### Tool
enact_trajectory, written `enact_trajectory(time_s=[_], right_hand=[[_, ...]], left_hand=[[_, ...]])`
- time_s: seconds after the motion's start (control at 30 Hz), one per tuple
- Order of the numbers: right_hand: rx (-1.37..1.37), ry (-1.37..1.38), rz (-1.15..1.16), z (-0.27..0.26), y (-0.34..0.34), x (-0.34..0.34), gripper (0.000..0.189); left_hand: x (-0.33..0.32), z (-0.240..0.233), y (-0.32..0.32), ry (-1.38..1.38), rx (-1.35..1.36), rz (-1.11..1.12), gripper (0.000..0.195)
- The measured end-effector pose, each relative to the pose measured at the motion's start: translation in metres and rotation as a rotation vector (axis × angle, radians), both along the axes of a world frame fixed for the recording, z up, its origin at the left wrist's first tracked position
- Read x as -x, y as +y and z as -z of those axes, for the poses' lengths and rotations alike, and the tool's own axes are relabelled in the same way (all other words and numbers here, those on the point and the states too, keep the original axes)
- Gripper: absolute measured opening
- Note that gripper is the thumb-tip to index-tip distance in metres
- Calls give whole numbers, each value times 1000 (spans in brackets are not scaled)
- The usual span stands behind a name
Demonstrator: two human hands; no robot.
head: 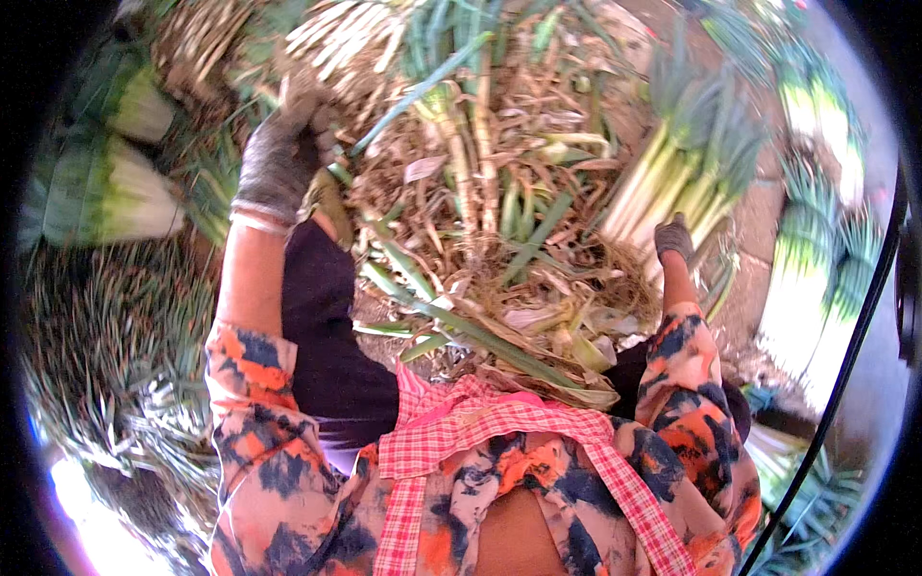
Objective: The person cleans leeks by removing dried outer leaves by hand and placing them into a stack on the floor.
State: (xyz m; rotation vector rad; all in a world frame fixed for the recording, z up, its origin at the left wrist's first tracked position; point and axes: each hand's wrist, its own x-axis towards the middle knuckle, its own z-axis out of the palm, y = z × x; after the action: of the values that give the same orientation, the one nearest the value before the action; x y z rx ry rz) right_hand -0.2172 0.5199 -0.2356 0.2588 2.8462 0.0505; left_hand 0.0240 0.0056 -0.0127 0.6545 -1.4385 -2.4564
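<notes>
My left hand (281,155), in a grey work glove, reaches forward beside the root ends of a heap of long onions (349,36). Motion blur hides its fingertips, so I cannot tell whether it grips anything. On the other side, my right hand (675,240), also gloved, lies against the pale lower stalks of a pile of cleaned long onions (670,165). Its thumb or a finger points up along the stalks; whether it grips one is unclear. Between my hands, a few untrimmed long onions (468,158) lie roots towards me over peeled leaves (547,115).
Tied onion bundles (799,266) stand in a row at the right. More bundles (137,191) lie at the left, above a mass of thin green leaves (108,338). A black cable (850,353) crosses the right edge. Loose leaves and husks (504,345) lie at my lap.
</notes>
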Motion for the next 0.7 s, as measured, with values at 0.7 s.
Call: enact_trajectory(time_s=[0.7], right_hand=[[982,-65,-107,-33,-225,-139,50]], left_hand=[[-14,22,14,-181,441,286,34]])
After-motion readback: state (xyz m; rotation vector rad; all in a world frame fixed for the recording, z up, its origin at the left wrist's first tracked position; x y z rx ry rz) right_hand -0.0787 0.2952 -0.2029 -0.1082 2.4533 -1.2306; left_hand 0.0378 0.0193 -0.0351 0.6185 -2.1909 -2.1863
